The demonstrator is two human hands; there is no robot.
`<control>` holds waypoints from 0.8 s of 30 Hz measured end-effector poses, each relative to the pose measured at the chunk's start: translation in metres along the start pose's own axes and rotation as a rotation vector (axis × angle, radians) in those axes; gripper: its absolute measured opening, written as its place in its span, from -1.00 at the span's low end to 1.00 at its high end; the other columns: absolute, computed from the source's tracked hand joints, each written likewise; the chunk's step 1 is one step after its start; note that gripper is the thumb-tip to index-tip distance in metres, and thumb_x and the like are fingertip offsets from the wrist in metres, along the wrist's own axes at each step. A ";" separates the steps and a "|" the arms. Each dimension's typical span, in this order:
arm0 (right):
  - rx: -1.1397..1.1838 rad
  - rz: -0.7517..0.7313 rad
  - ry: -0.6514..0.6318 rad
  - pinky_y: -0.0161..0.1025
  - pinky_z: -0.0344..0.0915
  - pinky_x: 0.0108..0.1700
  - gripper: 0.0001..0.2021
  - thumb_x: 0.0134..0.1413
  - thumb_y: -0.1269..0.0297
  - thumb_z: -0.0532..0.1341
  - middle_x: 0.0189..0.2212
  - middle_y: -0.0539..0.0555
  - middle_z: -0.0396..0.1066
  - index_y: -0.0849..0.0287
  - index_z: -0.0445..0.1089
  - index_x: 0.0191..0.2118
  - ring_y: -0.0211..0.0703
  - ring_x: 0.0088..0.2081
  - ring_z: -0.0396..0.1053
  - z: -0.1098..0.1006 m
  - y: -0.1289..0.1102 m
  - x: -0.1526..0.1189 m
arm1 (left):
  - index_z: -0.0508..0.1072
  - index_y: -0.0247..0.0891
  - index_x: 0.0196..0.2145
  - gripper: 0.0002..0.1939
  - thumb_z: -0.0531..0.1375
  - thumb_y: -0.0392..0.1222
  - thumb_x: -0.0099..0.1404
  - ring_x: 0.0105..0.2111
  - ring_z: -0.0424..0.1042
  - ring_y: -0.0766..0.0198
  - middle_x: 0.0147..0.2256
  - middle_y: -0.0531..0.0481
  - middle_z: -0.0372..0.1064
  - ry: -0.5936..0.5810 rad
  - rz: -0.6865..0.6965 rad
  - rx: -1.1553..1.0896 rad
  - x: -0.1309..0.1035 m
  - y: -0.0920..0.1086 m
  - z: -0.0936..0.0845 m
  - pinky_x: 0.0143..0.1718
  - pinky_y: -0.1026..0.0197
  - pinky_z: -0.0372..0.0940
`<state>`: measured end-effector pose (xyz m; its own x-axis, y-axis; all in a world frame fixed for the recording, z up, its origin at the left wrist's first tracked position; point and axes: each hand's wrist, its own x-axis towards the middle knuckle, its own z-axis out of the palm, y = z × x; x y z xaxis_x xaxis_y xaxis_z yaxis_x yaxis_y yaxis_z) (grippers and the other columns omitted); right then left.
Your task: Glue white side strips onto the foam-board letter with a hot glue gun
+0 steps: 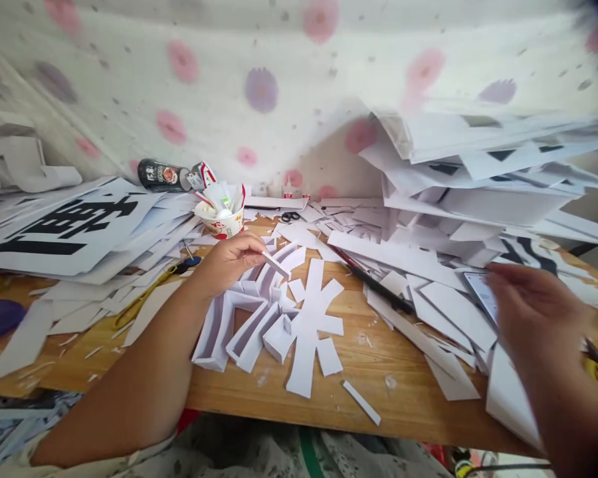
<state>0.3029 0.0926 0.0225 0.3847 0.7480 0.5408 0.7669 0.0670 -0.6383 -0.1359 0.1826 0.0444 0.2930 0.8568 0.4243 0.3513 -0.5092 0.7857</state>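
Note:
My left hand pinches one end of a short white strip above the white box-shaped paper pieces in the middle of the wooden table. To their right lies a flat, branching white cutout, with small loose pieces near it. My right hand is at the right, blurred, beside a phone-like flat object lying on paper; its fingers are smeared and their grip is unclear. A narrow white strip lies near the front edge.
A paper bowl with packets stands at the back, near a dark can and black scissors. Yellow-handled scissors lie left. Tall stacked white sheets fill the right; printed sheets cover the left.

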 end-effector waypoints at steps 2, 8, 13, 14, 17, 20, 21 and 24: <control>0.232 -0.050 -0.057 0.08 0.37 -0.16 -0.86 0.08 0.16 0.27 -0.32 0.22 0.53 0.03 0.52 -0.25 0.12 -0.27 0.48 0.036 -0.047 0.004 | 0.52 -0.26 -0.38 -0.84 0.24 -0.11 0.21 -0.31 0.40 0.27 -0.34 -0.02 0.41 -0.055 0.048 0.067 -0.001 0.002 0.000 -0.22 0.22 0.27; 0.761 -0.117 -0.682 -0.16 0.38 -0.23 -0.84 0.09 0.20 0.23 -0.38 0.05 0.53 0.11 0.53 -0.27 -0.15 -0.33 0.46 0.135 -0.153 -0.012 | 0.54 -0.23 -0.37 -0.87 0.19 -0.21 0.28 -0.33 0.44 0.29 -0.38 0.01 0.48 -0.144 0.172 0.185 -0.002 0.005 0.001 -0.23 0.25 0.29; 0.860 -0.032 -0.746 -0.20 0.36 -0.22 -0.80 0.14 0.22 0.19 -0.40 0.04 0.53 0.15 0.53 -0.22 -0.20 -0.35 0.44 0.168 -0.148 -0.036 | 0.53 -0.19 -0.35 -0.89 0.18 -0.24 0.29 -0.32 0.48 0.31 -0.34 0.04 0.53 -0.182 0.109 0.159 -0.002 0.002 0.002 -0.26 0.30 0.31; 0.838 -0.015 -0.723 -0.21 0.36 -0.23 -0.81 0.13 0.22 0.20 -0.41 0.03 0.52 0.15 0.53 -0.23 -0.21 -0.35 0.43 0.171 -0.143 -0.036 | 0.53 -0.19 -0.34 -0.89 0.18 -0.23 0.29 -0.32 0.48 0.31 -0.33 0.05 0.53 -0.183 0.098 0.180 -0.002 0.001 0.002 -0.26 0.30 0.30; 0.807 0.056 -0.670 -0.20 0.35 -0.22 -0.82 0.10 0.21 0.23 -0.40 0.02 0.52 0.15 0.54 -0.26 -0.22 -0.36 0.41 0.173 -0.129 -0.029 | 0.53 -0.19 -0.33 -0.87 0.17 -0.23 0.32 -0.33 0.47 0.33 -0.34 0.06 0.53 -0.183 0.156 0.302 -0.005 0.004 0.003 -0.26 0.31 0.28; 0.836 0.098 -0.656 -0.19 0.35 -0.17 -0.83 0.08 0.21 0.26 -0.34 0.02 0.54 0.14 0.55 -0.26 -0.22 -0.31 0.43 0.174 -0.122 -0.019 | 0.53 -0.19 -0.29 -0.85 0.14 -0.26 0.34 -0.35 0.46 0.35 -0.35 0.08 0.52 -0.196 0.265 0.411 -0.007 0.009 0.006 -0.27 0.32 0.27; 0.854 0.100 -0.661 -0.19 0.36 -0.15 -0.84 0.07 0.21 0.27 -0.33 0.02 0.54 0.13 0.55 -0.26 -0.21 -0.29 0.44 0.174 -0.122 -0.017 | 0.53 -0.20 -0.28 -0.84 0.13 -0.27 0.35 -0.35 0.46 0.34 -0.35 0.07 0.52 -0.201 0.285 0.426 -0.008 0.011 0.007 -0.28 0.32 0.27; 0.919 0.065 -0.737 -0.18 0.36 -0.11 -0.85 0.08 0.22 0.30 -0.27 0.02 0.55 0.09 0.55 -0.23 -0.19 -0.23 0.45 0.171 -0.124 -0.016 | 0.52 -0.19 -0.26 -0.84 0.12 -0.28 0.36 -0.31 0.48 0.32 -0.33 0.06 0.53 -0.229 0.290 0.416 -0.009 0.011 0.010 -0.25 0.30 0.29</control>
<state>0.1134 0.1855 -0.0008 -0.2113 0.9482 0.2374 -0.0169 0.2393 -0.9708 -0.1260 0.1684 0.0449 0.5997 0.6608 0.4513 0.5357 -0.7505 0.3871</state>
